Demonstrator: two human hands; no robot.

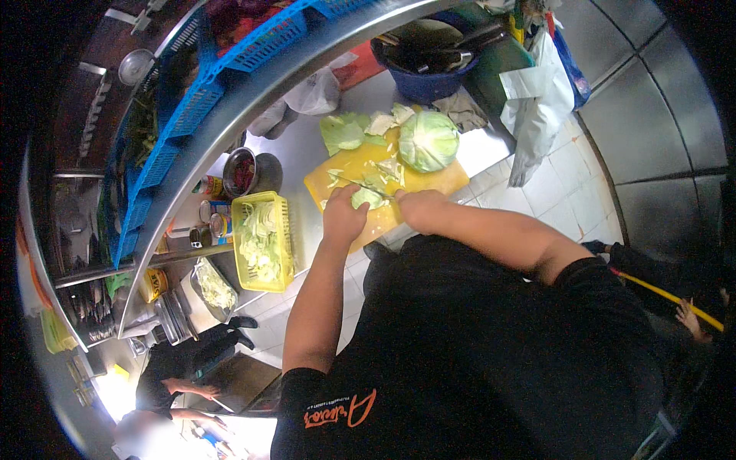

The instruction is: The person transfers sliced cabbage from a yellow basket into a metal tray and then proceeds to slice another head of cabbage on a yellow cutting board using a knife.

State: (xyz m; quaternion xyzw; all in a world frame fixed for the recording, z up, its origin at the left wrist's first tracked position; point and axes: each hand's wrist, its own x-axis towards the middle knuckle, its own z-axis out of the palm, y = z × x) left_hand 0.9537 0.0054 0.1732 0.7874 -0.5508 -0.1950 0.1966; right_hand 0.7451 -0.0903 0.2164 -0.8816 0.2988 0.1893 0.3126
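Note:
On a yellow cutting board (pixel 448 179), my right hand (pixel 420 210) is closed around the handle of a kitchen knife, whose blade (pixel 368 187) points left across the board. My left hand (pixel 345 217) rests on a small piece of cabbage (pixel 367 198) beside the blade, fingertips close to it. Beyond my right hand sits a large cabbage (pixel 429 141) at the board's far edge. Loose cabbage leaves (pixel 344 132) lie to its left, and cut bits (pixel 390 168) are scattered over the board. The underside of the small piece is hidden.
Left of the board stands a yellow plastic basket (pixel 289 241) holding cut cabbage, near a metal bowl (pixel 236 187). A blue tub (pixel 425 85) with utensils is behind the cabbage. Blue crates (pixel 190 115) line an upper shelf. A co-worker (pixel 172 374) is at lower left; another person's hand (pixel 690 319) holds a yellow pole.

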